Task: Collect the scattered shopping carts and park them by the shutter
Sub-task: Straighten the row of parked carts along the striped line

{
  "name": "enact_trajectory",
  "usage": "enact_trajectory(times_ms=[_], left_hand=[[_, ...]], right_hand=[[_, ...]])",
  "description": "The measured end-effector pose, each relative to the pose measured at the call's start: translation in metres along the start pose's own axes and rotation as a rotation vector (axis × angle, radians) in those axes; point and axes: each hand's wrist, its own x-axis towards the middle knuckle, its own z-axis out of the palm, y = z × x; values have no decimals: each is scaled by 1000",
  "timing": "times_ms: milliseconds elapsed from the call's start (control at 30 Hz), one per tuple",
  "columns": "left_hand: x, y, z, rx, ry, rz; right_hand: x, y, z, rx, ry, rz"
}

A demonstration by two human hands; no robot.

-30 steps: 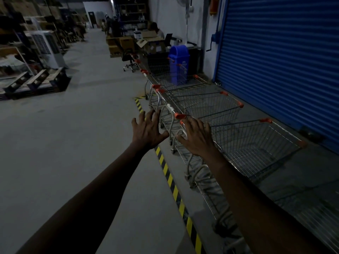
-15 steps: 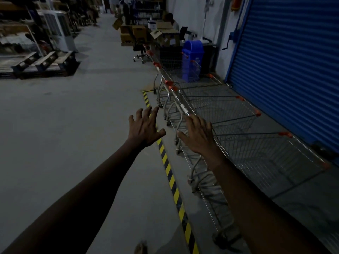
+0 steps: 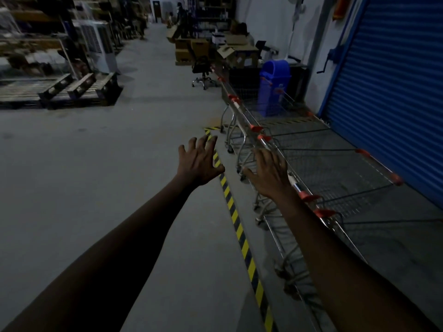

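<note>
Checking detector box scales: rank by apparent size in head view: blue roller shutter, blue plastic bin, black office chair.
1. Blue roller shutter, largest.
2. Blue plastic bin.
3. Black office chair, smaller in frame; farther off, so real size unsure.

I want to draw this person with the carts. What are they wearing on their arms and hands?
Nothing to draw there. The left arm and right arm are bare, no sleeves in view. The left grip and right grip are bare hands: no gloves, and no watch or ring visible, though the light is dim.
</note>
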Motion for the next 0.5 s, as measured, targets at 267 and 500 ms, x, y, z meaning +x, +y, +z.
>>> enact_trajectory(times_ms=[267, 500], left_hand=[[97, -59, 66, -3, -41, -9], [221, -104, 127, 23, -81, -33]], right_hand=[[123, -7, 75, 11, -56, -24], [267, 7, 150, 30, -67, -64]])
